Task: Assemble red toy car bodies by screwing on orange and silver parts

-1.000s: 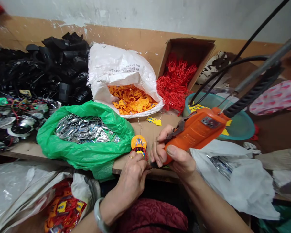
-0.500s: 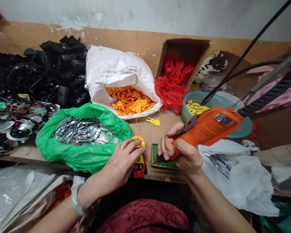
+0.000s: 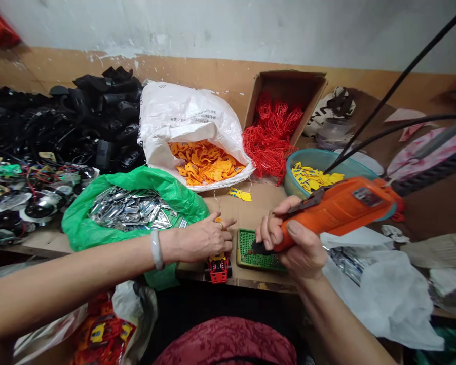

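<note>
My left hand [image 3: 201, 239] is laid over a small red and yellow toy car [image 3: 218, 269], its fingers gripping the rear part and hiding much of it. The car's front points toward me at the table edge. In my right hand [image 3: 302, 248] is an orange electric screwdriver [image 3: 332, 208], with my fingers wrapped round its body. Its dark tip is just above a small green tray [image 3: 247, 237], which stands right of the car. Whether the tip touches the tray's contents I cannot tell.
A green bag [image 3: 79, 230] of shiny metallic pieces lies left, a white sack [image 3: 190, 104] of orange parts behind. Farther right are a cardboard box [image 3: 285, 81] with red frames and a teal basin [image 3: 294, 177] with yellow parts. Black parts [image 3: 106, 111] are heaped at left.
My left hand has moved up and right over the toy car, its forearm now lying more across. The screwdriver and my right hand have shifted slightly right, the tip still over the tray.
</note>
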`<state>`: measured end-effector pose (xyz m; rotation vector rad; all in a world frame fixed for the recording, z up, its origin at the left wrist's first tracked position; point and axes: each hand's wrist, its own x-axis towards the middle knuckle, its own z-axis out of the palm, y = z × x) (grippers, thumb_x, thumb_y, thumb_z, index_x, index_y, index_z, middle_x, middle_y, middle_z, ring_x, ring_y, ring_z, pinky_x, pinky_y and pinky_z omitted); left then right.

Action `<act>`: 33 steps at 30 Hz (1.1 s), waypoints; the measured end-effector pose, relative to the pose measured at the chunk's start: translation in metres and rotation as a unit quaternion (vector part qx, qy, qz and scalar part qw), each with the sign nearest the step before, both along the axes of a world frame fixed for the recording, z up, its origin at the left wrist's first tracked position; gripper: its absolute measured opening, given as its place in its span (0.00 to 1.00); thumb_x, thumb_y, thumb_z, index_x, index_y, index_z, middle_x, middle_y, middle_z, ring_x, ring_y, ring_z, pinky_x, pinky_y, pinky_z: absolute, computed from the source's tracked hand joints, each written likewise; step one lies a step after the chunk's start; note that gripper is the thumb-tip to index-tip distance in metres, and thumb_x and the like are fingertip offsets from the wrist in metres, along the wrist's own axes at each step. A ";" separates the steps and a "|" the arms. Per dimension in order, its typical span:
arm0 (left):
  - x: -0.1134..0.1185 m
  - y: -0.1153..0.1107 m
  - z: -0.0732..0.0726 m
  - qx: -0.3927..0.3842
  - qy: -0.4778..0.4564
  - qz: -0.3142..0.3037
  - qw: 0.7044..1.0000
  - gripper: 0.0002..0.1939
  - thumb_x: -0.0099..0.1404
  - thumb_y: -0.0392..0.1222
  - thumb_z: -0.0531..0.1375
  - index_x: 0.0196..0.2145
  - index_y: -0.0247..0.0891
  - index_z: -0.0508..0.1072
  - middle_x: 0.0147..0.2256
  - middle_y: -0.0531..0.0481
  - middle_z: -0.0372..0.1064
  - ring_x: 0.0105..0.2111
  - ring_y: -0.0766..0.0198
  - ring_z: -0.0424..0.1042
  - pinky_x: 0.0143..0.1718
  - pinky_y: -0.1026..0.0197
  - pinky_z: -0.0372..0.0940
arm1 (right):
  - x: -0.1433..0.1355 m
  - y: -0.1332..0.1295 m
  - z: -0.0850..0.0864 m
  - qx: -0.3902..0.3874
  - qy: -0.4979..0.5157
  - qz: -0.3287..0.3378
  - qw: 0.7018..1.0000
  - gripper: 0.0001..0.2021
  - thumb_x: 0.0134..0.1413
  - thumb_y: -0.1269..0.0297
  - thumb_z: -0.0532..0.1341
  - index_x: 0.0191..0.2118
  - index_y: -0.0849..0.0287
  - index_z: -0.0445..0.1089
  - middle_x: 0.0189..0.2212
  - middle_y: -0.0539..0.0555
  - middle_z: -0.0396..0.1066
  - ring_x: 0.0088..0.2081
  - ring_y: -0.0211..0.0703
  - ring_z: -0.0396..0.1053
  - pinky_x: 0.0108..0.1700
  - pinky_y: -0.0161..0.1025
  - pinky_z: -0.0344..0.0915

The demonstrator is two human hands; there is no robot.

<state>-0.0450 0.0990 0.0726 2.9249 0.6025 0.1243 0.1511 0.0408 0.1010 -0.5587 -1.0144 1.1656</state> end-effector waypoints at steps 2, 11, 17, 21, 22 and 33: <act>-0.002 -0.001 0.004 -0.008 0.018 -0.050 0.999 0.14 0.64 0.25 0.59 0.37 0.46 0.74 0.43 0.50 0.78 0.63 0.53 0.62 0.60 0.46 0.53 | 0.001 0.001 0.005 0.006 0.007 -0.014 1.000 0.10 0.52 0.57 0.66 0.36 0.54 0.67 0.15 0.42 0.63 0.15 0.39 0.59 0.22 0.40 0.63; -0.020 -0.013 -0.001 -0.055 0.047 -0.020 0.997 0.16 0.62 0.42 0.64 0.47 0.40 0.70 0.42 0.43 0.72 0.43 0.47 0.71 0.54 0.42 0.56 | -0.015 0.006 -0.005 0.002 0.024 -0.005 1.000 0.10 0.54 0.57 0.65 0.38 0.53 0.66 0.16 0.41 0.64 0.16 0.38 0.61 0.24 0.40 0.67; -0.024 -0.024 -0.009 -0.055 0.028 0.015 0.998 0.18 0.63 0.43 0.64 0.49 0.39 0.69 0.42 0.43 0.72 0.45 0.47 0.70 0.52 0.45 0.56 | -0.027 0.011 -0.016 -0.015 0.012 0.012 1.000 0.12 0.54 0.55 0.65 0.39 0.55 0.68 0.16 0.42 0.62 0.16 0.39 0.60 0.24 0.41 0.66; -0.030 -0.030 0.003 -0.063 0.035 0.033 0.997 0.16 0.61 0.42 0.65 0.47 0.39 0.70 0.40 0.44 0.73 0.42 0.48 0.71 0.53 0.43 0.54 | -0.031 0.011 -0.014 -0.015 0.009 0.017 1.000 0.12 0.53 0.54 0.66 0.38 0.54 0.67 0.16 0.42 0.62 0.15 0.39 0.60 0.24 0.42 0.67; -0.032 -0.031 0.004 -0.066 0.034 0.037 0.997 0.16 0.61 0.41 0.64 0.46 0.39 0.70 0.39 0.44 0.73 0.42 0.48 0.71 0.54 0.42 0.54 | -0.032 0.011 -0.013 -0.013 0.010 0.018 1.000 0.12 0.53 0.54 0.66 0.38 0.54 0.67 0.16 0.42 0.62 0.15 0.39 0.60 0.25 0.43 0.67; -0.034 -0.034 -0.026 -0.067 0.011 0.080 0.995 0.19 0.65 0.44 0.60 0.53 0.36 0.67 0.44 0.41 0.72 0.46 0.44 0.69 0.56 0.37 0.53 | -0.045 0.017 -0.022 -0.014 0.004 0.034 0.999 0.11 0.55 0.56 0.65 0.39 0.55 0.68 0.17 0.42 0.63 0.17 0.39 0.61 0.26 0.42 0.66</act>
